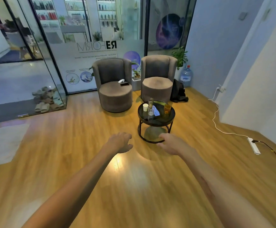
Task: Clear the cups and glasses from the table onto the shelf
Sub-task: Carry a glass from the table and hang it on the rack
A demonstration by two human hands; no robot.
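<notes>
Both hands reach forward, left hand (120, 142) and right hand (171, 143) holding nothing, fingers loosely curled. The paper cup (145, 107), clear glasses (150, 107) and amber glass (167, 109) stand on the round worktop (157, 121) — well ahead. Approach step; next comes closing in to grasp one.

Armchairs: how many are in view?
2. One armchair stands left of the potted plant with small items on its seat; the other armchair stands right, behind the round table.
</notes>
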